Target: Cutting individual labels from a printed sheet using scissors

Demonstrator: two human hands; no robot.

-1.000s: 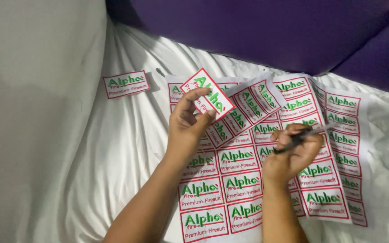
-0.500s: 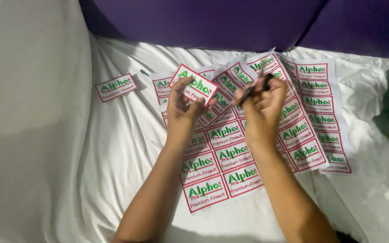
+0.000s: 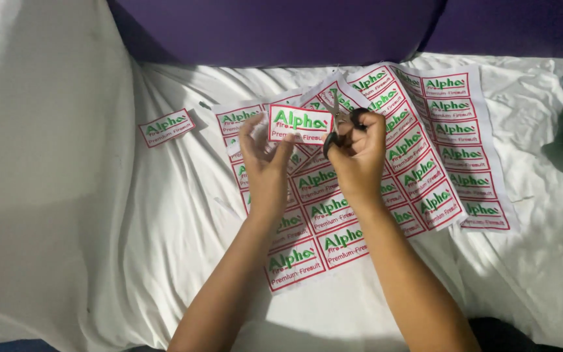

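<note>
On the white sheet (image 3: 164, 215), a label (image 3: 299, 124) pinched by the left hand (image 3: 265, 163) is being trimmed with scissors (image 3: 341, 127) gripped in the right hand (image 3: 360, 160); alignment along the red border is judged necessary.

The printed sheets (image 3: 418, 150) lay spread on the bed sheet (image 3: 131, 248), in front of the headboard (image 3: 281, 29). One cut label (image 3: 166, 127) lay alone to the left of them, well apart. Above the sheets, the left hand (image 3: 265, 163) held a single label (image 3: 299, 124), and the right hand (image 3: 358, 156) with the scissors (image 3: 341, 124) was just beside it on the right.
</note>
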